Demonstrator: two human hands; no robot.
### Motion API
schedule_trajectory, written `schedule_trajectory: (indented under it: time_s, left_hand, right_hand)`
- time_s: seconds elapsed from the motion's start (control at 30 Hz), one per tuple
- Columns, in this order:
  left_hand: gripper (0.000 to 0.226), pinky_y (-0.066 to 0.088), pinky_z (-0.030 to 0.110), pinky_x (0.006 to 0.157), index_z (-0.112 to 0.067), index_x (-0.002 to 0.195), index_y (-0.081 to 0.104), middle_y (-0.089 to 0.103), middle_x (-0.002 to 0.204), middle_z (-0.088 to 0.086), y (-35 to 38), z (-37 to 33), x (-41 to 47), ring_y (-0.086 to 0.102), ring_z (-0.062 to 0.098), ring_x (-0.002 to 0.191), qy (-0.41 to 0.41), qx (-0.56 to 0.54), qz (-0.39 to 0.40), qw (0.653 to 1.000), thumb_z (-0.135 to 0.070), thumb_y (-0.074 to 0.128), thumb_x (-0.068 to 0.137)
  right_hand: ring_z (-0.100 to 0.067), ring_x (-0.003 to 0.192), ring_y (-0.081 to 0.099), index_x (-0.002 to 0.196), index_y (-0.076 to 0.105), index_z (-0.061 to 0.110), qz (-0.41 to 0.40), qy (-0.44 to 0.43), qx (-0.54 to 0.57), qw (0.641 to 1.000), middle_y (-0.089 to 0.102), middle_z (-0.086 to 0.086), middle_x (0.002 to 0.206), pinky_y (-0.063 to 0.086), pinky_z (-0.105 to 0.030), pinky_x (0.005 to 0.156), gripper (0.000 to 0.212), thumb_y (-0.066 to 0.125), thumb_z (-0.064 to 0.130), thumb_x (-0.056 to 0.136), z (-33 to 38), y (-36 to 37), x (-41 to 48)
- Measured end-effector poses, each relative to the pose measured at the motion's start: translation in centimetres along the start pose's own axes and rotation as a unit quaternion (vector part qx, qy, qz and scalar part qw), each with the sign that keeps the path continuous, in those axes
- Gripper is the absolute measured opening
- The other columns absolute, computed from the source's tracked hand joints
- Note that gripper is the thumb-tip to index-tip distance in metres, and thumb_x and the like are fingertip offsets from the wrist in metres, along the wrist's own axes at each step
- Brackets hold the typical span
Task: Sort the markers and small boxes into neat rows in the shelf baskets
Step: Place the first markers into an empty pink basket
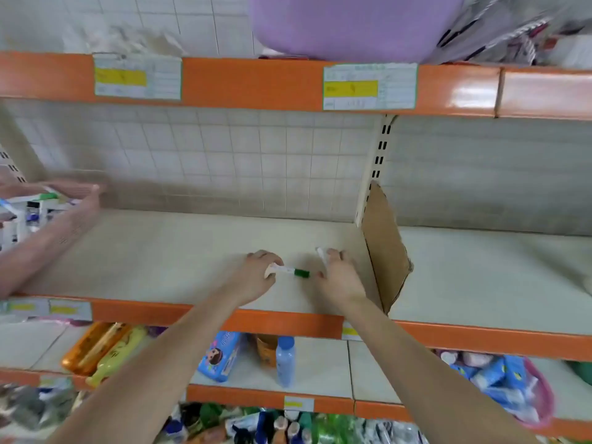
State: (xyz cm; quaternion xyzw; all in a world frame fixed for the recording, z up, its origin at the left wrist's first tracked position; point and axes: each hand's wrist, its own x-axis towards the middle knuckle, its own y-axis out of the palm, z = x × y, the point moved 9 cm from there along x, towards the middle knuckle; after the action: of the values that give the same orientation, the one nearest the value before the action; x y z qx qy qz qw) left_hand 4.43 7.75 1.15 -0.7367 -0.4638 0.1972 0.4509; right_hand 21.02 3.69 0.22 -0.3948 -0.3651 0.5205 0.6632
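- The green-capped marker (290,271) is lying at centre frame on the cream shelf (179,257), with the left hand (256,278) pinching its white barrel in curled fingers.
- A white marker (321,254) is poking up just right of it, the right hand (341,278) curling round it.
- Both are looking light, stiff and slick, so gripping mid-barrel rather than the cap seems safest.
- The pink basket (75,225) is sitting at far left, well apart.

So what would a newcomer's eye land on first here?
Both hands on the middle shelf: the left hand holds a green-capped marker, the right hand a white marker. A pink basket of stock sits at the far left, a cardboard divider just right of the hands.
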Motion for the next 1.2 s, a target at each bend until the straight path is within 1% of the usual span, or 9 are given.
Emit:
schedule_trajectory:
  time_s: [0.13, 0.27, 0.43, 0.57, 0.67, 0.8, 0.9, 1.0, 1.2]
  left_hand:
    - [0.035, 0.032, 0.029, 0.102, -0.017, 0.125, 0.055, 0.051, 0.130, -0.001, 0.9, 0.4, 1.4, 0.042, 0.020, 0.121, 0.001, 0.052, 0.033, 0.998, -0.014, 0.054, 0.091]
    - [0.027, 0.034, 0.027, 0.096, -0.020, 0.120, 0.059, 0.059, 0.120, -0.005, 0.9, 1.7, 1.9, 0.052, 0.016, 0.110, -0.012, 0.064, 0.008, 0.998, -0.019, 0.054, 0.093]
    - [0.020, 0.037, 0.022, 0.081, -0.019, 0.111, 0.064, 0.060, 0.110, -0.002, 0.1, 2.2, 2.2, 0.054, 0.016, 0.100, -0.027, 0.053, 0.000, 0.998, -0.020, 0.054, 0.094]
    - [0.017, 0.038, 0.021, 0.075, -0.021, 0.108, 0.065, 0.061, 0.104, -0.007, -3.6, 3.2, 1.5, 0.057, 0.014, 0.094, -0.066, 0.021, -0.082, 0.994, -0.021, 0.055, 0.093]
    - [0.018, 0.033, 0.016, 0.071, -0.013, 0.108, 0.066, 0.064, 0.102, -0.001, -7.2, 4.4, -0.3, 0.058, 0.017, 0.093, -0.095, 0.004, -0.134, 0.986, -0.014, 0.056, 0.092]
    - [0.017, 0.032, 0.012, 0.070, -0.010, 0.105, 0.068, 0.067, 0.103, 0.003, -12.6, 7.9, -5.1, 0.060, 0.018, 0.092, -0.162, 0.001, -0.206, 0.965, -0.010, 0.059, 0.091]
    - [0.018, 0.035, 0.009, 0.076, -0.008, 0.106, 0.068, 0.069, 0.104, 0.005, -16.6, 10.7, -10.6, 0.060, 0.014, 0.093, -0.231, -0.003, -0.273, 0.934, -0.010, 0.062, 0.089]
    - [0.023, 0.040, 0.015, 0.083, -0.008, 0.111, 0.067, 0.068, 0.106, 0.004, -20.1, 12.9, -17.5, 0.062, 0.018, 0.100, -0.293, -0.029, -0.338, 0.894, -0.011, 0.062, 0.089]
    - [0.026, 0.041, 0.014, 0.078, -0.012, 0.115, 0.066, 0.068, 0.104, 0.001, -25.9, 16.1, -33.2, 0.061, 0.012, 0.089, -0.369, -0.021, -0.406, 0.836, -0.015, 0.062, 0.089]
  right_hand:
    - [-0.031, 0.109, 0.050, 0.122, 0.051, 0.007, 0.024, 0.049, -0.063, 0.997, 0.051, -0.014, 0.117, 0.045, -0.037, 0.089, 0.034, 0.048, 0.025, 0.093, -1.0, -0.1, 0.7]
    - [-0.029, 0.097, 0.054, 0.107, 0.063, 0.007, 0.016, 0.057, -0.034, 0.998, 0.055, -0.012, 0.103, 0.049, -0.037, 0.082, 0.027, 0.046, 0.022, 0.093, -1.6, 0.1, 1.3]
    - [-0.027, 0.086, 0.059, 0.112, 0.063, 0.009, -0.014, 0.049, 0.051, 0.997, 0.054, -0.009, 0.106, 0.048, -0.030, 0.071, 0.027, 0.050, 0.019, 0.091, -0.9, -0.6, 2.6]
    - [-0.028, 0.087, 0.059, 0.111, 0.062, 0.004, -0.047, 0.001, 0.116, 0.992, 0.055, -0.011, 0.109, 0.046, -0.031, 0.073, 0.026, 0.053, 0.015, 0.089, 2.9, -1.7, 4.6]
    - [-0.027, 0.088, 0.058, 0.108, 0.061, 0.006, -0.040, -0.045, 0.162, 0.985, 0.059, -0.009, 0.099, 0.037, -0.028, 0.065, 0.024, 0.053, 0.014, 0.088, 7.0, -1.2, 5.6]
    - [-0.022, 0.089, 0.059, 0.116, 0.061, 0.018, -0.013, -0.113, 0.176, 0.978, 0.066, -0.003, 0.101, 0.041, -0.026, 0.066, 0.030, 0.052, 0.021, 0.087, 13.7, 0.0, 6.0]
    - [-0.020, 0.098, 0.060, 0.120, 0.063, 0.025, 0.001, -0.170, 0.200, 0.965, 0.067, -0.001, 0.107, 0.044, -0.026, 0.074, 0.033, 0.053, 0.024, 0.088, 19.7, 0.7, 5.6]
    - [-0.018, 0.093, 0.063, 0.117, 0.065, 0.032, 0.035, -0.229, 0.240, 0.943, 0.069, 0.002, 0.102, 0.047, -0.026, 0.075, 0.030, 0.056, 0.026, 0.088, 26.7, 2.2, 4.1]
    - [-0.016, 0.085, 0.061, 0.111, 0.068, 0.017, 0.100, -0.387, 0.264, 0.878, 0.069, -0.003, 0.095, 0.047, -0.027, 0.079, 0.024, 0.062, 0.022, 0.088, 41.7, 4.5, -2.3]
